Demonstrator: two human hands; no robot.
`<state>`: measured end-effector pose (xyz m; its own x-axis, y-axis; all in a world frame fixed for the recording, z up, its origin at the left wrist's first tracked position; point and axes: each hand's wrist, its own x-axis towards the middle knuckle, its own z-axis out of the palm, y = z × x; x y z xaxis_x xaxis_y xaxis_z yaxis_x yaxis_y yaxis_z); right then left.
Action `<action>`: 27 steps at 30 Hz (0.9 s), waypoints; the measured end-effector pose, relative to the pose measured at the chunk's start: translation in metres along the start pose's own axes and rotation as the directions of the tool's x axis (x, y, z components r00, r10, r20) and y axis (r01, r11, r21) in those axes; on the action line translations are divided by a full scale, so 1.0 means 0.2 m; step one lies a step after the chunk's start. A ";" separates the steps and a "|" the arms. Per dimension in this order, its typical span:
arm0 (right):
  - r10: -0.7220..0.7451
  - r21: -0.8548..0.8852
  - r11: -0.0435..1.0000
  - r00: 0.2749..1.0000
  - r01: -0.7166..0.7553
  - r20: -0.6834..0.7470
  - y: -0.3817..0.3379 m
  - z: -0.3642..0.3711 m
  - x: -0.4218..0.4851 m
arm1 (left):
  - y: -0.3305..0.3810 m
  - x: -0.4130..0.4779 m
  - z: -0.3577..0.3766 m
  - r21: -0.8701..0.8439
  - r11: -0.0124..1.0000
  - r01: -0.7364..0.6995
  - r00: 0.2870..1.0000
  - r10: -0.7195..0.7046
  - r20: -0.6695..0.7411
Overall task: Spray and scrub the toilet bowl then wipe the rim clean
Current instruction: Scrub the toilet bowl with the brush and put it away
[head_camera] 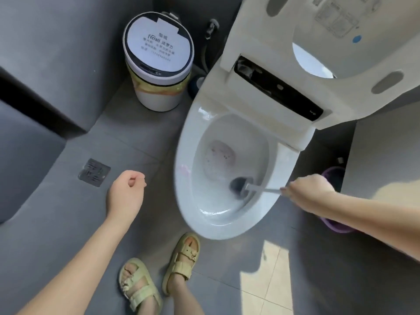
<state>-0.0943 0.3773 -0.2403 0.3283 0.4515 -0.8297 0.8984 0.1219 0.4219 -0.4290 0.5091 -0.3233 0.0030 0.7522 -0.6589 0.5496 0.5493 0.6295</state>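
The white toilet bowl [181,160] stands in the middle with its seat and lid [341,48] raised. Foamy water with a pinkish tint lies at the bottom, and a pink smear marks the left rim. My right hand [306,192] grips the grey handle of a toilet brush [241,185], whose dark head presses against the bowl's inner right wall, near the front. My left hand [127,189] hangs over the floor left of the bowl, fingers curled into a loose fist with nothing in it.
A white lidded waste bin [159,62] stands left of the toilet at the back. A floor drain [94,172] sits in the grey tiles at left. A purple basin [334,221] lies right of the bowl under my arm. My sandalled feet [159,276] stand before the bowl.
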 end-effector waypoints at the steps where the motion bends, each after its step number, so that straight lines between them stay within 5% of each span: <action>1: 0.061 -0.112 0.991 0.996 -0.067 -0.064 0.07 -0.03 0.06 | -0.01 0.01 0.00 -0.004 1.000 0.005 1.000 -0.005 -0.003; 4: 0.033 -0.206 0.977 0.994 -0.054 -0.105 0.13 -0.11 0.13 | -0.02 0.02 -0.01 -0.025 1.000 0.012 1.000 -0.012 -0.004; 8: -0.293 0.047 0.955 0.956 0.293 -0.008 -0.08 0.01 -0.10 | 0.02 0.01 -0.01 -0.017 1.000 0.017 1.000 -0.017 0.021; 13: 0.018 0.404 0.914 0.998 -0.040 0.060 -0.22 0.15 0.10 | 0.10 0.01 0.04 -0.017 0.999 -0.034 0.999 0.034 0.024; 20: -0.134 0.680 0.733 0.977 -0.013 0.163 -0.32 0.20 -0.05 | 0.15 -0.01 0.14 -0.084 0.996 0.019 1.000 -0.019 -0.005; 27: -0.180 0.654 0.753 0.979 0.075 0.095 -0.21 0.15 0.18 | 0.17 0.01 0.27 -0.137 0.988 0.070 0.988 -0.087 -0.124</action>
<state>-0.1116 0.3610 -0.2994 0.1874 0.3365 -0.9228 0.8916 -0.4525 0.0160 -0.3652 0.5104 -0.3246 -0.1487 0.7409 -0.6550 0.4291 0.6451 0.6322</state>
